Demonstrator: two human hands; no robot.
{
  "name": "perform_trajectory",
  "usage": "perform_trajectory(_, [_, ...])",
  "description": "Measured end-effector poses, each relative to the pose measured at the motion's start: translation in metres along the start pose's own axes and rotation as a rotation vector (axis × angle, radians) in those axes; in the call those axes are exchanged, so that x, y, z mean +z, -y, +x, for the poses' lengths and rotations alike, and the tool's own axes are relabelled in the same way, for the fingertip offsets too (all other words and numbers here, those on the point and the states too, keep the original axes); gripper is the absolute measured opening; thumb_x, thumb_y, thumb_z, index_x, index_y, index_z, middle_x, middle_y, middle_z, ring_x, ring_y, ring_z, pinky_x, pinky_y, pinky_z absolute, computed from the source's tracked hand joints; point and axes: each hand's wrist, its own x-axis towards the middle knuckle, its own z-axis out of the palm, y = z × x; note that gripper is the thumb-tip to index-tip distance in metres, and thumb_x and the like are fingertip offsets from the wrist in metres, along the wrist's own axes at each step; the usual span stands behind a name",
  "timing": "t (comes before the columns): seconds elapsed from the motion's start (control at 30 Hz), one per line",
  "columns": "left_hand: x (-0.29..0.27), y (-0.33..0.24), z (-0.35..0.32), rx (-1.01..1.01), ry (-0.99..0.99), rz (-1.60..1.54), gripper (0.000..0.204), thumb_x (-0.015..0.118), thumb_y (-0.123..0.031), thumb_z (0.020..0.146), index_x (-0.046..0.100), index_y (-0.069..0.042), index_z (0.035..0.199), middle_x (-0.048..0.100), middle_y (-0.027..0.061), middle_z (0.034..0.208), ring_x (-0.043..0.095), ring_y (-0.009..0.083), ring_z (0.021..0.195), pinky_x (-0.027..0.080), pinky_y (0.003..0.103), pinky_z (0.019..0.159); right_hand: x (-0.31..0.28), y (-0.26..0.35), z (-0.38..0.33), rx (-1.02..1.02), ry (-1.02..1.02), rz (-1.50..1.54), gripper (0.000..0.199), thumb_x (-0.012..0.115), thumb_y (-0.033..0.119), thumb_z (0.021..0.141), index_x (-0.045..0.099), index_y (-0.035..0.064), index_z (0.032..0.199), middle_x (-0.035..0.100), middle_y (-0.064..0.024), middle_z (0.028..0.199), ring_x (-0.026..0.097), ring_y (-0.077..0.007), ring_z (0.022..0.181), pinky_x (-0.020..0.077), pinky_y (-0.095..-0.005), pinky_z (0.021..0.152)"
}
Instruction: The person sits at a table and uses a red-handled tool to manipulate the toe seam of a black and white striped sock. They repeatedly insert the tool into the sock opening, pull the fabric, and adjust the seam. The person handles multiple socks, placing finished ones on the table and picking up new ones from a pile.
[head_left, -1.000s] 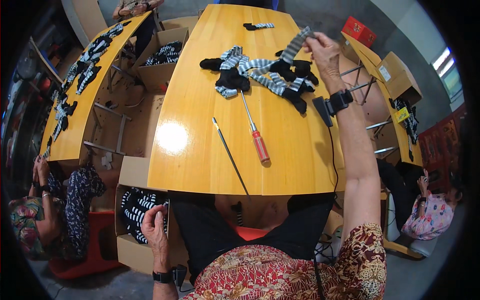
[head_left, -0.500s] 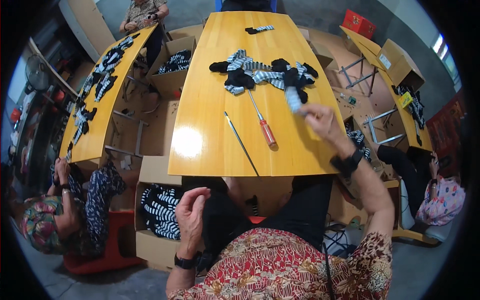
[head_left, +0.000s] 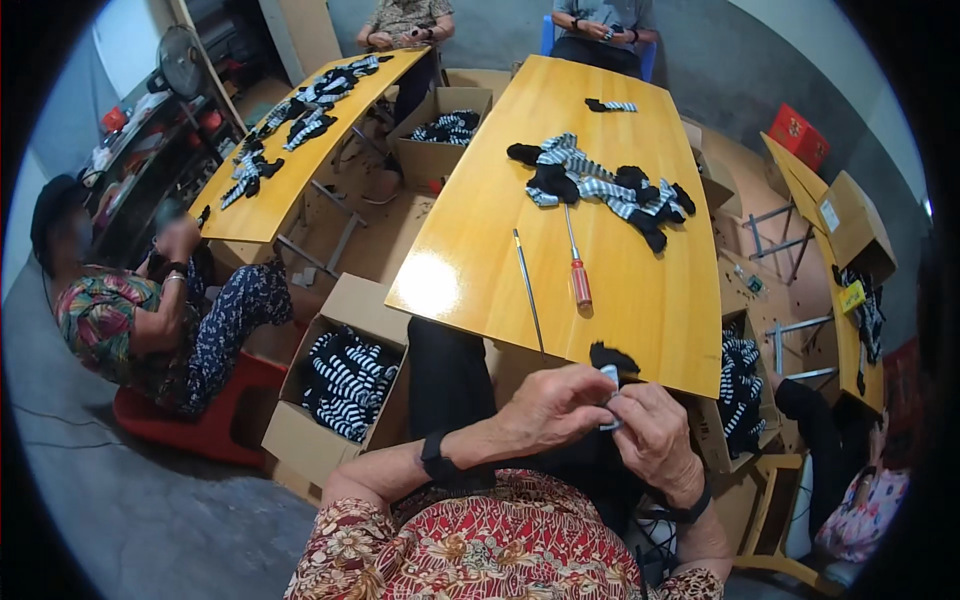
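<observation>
Both of my hands meet over the near edge of the yellow wooden table (head_left: 470,240), pinching one small sock (head_left: 611,357) between them. Its black end points away from me, and its grey-striped part runs into my fingers. My left hand (head_left: 555,408) grips it from the left with thumb and fingers; my right hand (head_left: 652,430) closes on it from the right. Beyond them lie a screwdriver (head_left: 581,284) with a red handle and a thin dark rod (head_left: 527,285). Farther up is a loose heap of black and grey-striped socks (head_left: 600,188).
A single sock (head_left: 612,105) lies at the table's far end. An open cardboard box (head_left: 350,302) of striped socks stands to my left, another box (head_left: 712,440) to my right. People sit around at this table and side tables, including one in a floral shirt (head_left: 110,320).
My right hand has drawn a sock from the heap back toward me. My left hand has come up from beside my lap and taken hold too. The view has shifted left.
</observation>
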Motion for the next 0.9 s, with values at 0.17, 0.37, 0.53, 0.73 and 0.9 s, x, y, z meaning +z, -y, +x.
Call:
perform_trajectory(0.17, [0.01, -0.005, -0.006, 0.008, 0.03, -0.083, 0.031, 0.073, -0.019, 0.085, 0.061, 0.001, 0.105, 0.069, 0.0111, 0.088, 0.067, 0.0162, 0.081, 0.054, 0.029, 0.072, 0.001, 0.004, -0.018, 0.052, -0.056, 0.091, 0.023, 0.068, -0.001, 0.069, 0.06, 0.0018, 0.09, 0.062, -0.014, 0.086, 0.061, -0.0333, 0.077, 0.05, -0.0396, 0.068])
perform_trajectory(0.37, [0.01, -0.007, -0.012, -0.018, 0.109, -0.009, 0.033, 0.075, -0.021, 0.083, 0.061, 0.0, 0.104, 0.07, 0.0121, 0.089, 0.067, 0.0167, 0.079, 0.054, 0.029, 0.07, 0.011, 0.003, -0.028, 0.125, -0.088, 0.169, 0.022, 0.067, -0.002, 0.068, 0.059, 0.0009, 0.088, 0.061, -0.0154, 0.081, 0.061, -0.0349, 0.076, 0.0497, -0.04, 0.067])
perform_trajectory(0.53, [0.013, 0.006, -0.017, -0.035, 0.112, 0.042, 0.031, 0.074, -0.021, 0.084, 0.061, 0.001, 0.103, 0.07, 0.013, 0.084, 0.068, 0.0181, 0.076, 0.054, 0.03, 0.066, 0.025, 0.007, -0.04, 0.255, -0.115, 0.202, 0.019, 0.065, -0.003, 0.068, 0.06, 0.0009, 0.086, 0.06, -0.0155, 0.078, 0.061, -0.0352, 0.073, 0.0497, -0.0398, 0.065])
perform_trajectory(0.73, [0.006, 0.007, -0.018, -0.021, 0.104, 0.149, 0.027, 0.069, -0.024, 0.087, 0.062, 0.001, 0.098, 0.068, 0.0117, 0.078, 0.066, 0.0167, 0.07, 0.051, 0.03, 0.062, 0.036, 0.012, -0.04, 0.359, -0.133, 0.261, 0.017, 0.061, -0.005, 0.07, 0.059, 0.0009, 0.086, 0.06, -0.0156, 0.078, 0.061, -0.0351, 0.073, 0.0489, -0.0388, 0.064])
perform_trajectory(0.9, [0.006, 0.008, -0.012, -0.051, 0.136, 0.164, 0.028, 0.064, -0.026, 0.091, 0.064, 0.001, 0.089, 0.065, 0.0085, 0.07, 0.06, 0.014, 0.063, 0.048, 0.029, 0.058, 0.037, 0.013, -0.043, 0.298, -0.111, 0.139, 0.016, 0.062, -0.003, 0.072, 0.058, 0.0, 0.087, 0.059, -0.0156, 0.078, 0.061, -0.0339, 0.073, 0.0486, -0.0384, 0.065])
